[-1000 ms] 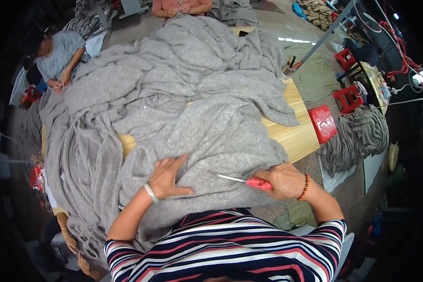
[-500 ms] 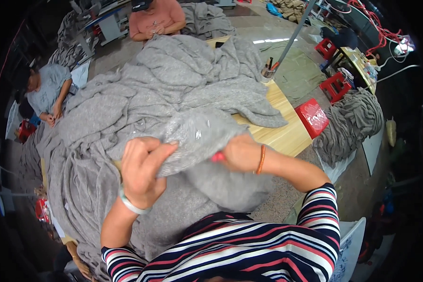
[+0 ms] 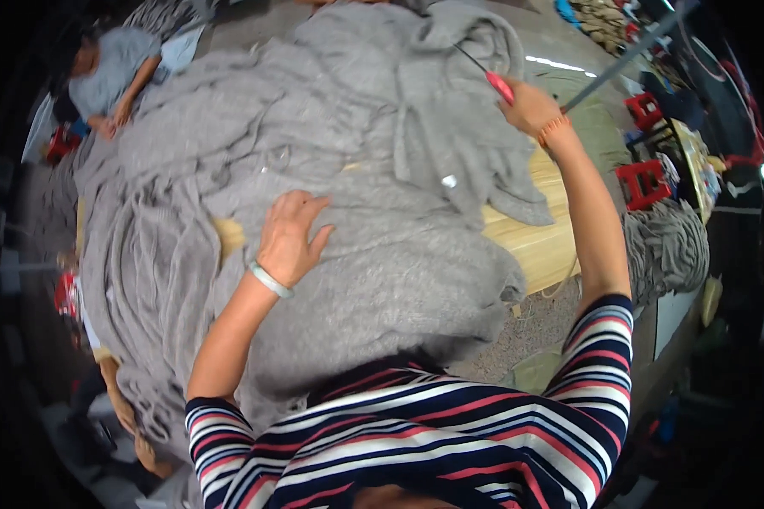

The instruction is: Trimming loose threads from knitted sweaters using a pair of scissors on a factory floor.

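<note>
Soft grey knitted fabric (image 3: 390, 271) lies in thick folds across the table and down over its near edge. On it rests or hovers my left hand (image 3: 287, 233), palm down with the fingers apart and nothing held. My right hand (image 3: 530, 110) reaches to the far right, its fingers closed round the red handle of a thin tool (image 3: 499, 86). The tool's dark slender shaft points up and left over a heaped fold of the knit. What kind of tip it has is too small to tell.
Bare wood of the table (image 3: 539, 246) shows at right. A grey pole (image 3: 624, 59) slants beyond my right hand. Red stools (image 3: 641, 185) and a stack of grey knits (image 3: 666, 250) stand farther right. A co-worker (image 3: 119, 72) sits at far left; another person's arm (image 3: 119, 394) shows lower left.
The knit piece I was lifting now lies down on the pile. My right hand has swung far out to the upper right with the tool, and my left hand has opened.
</note>
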Tool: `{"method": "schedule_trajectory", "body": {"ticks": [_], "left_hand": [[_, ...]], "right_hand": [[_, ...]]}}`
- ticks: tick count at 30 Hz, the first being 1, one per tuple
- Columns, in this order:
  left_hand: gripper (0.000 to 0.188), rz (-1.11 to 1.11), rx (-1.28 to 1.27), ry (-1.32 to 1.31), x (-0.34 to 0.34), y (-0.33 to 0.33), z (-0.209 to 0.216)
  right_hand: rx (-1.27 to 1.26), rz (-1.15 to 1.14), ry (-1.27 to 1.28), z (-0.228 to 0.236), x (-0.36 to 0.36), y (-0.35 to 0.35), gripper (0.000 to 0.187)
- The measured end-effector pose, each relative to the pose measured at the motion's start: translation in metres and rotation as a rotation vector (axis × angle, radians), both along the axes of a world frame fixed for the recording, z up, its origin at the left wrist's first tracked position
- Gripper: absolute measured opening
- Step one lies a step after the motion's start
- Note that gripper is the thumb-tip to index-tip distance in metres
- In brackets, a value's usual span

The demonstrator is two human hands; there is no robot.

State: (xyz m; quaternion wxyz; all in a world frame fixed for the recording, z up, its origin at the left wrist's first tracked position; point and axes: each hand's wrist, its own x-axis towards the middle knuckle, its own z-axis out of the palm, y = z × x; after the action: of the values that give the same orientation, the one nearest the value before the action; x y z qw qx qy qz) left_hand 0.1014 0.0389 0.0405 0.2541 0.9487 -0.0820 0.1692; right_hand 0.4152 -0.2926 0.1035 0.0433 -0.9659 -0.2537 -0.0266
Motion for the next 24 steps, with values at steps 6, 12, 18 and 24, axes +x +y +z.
{"method": "schedule_trajectory", "body": {"ticks": [6,12,18,24], "left_hand": [[0.046,0.321,-0.062,0.383,-0.059,0.097,-0.131],[0.060,0.505,0.092,0.257,-0.006,0.107,-0.158],[0.068,0.364,0.572,0.518,0.044,0.117,-0.209],[0.047,0.254,0.200,0.451,0.025,0.111,-0.159]], "right_hand": [[0.011,0.156,0.195,-0.079,-0.103,-0.001,0.048],[0.030,0.205,0.323,-0.095,-0.160,0.009,0.044],[0.014,0.250,0.366,-0.091,-0.178,0.001,0.045],[-0.008,0.185,0.393,-0.092,-0.178,-0.025,0.046]]}}
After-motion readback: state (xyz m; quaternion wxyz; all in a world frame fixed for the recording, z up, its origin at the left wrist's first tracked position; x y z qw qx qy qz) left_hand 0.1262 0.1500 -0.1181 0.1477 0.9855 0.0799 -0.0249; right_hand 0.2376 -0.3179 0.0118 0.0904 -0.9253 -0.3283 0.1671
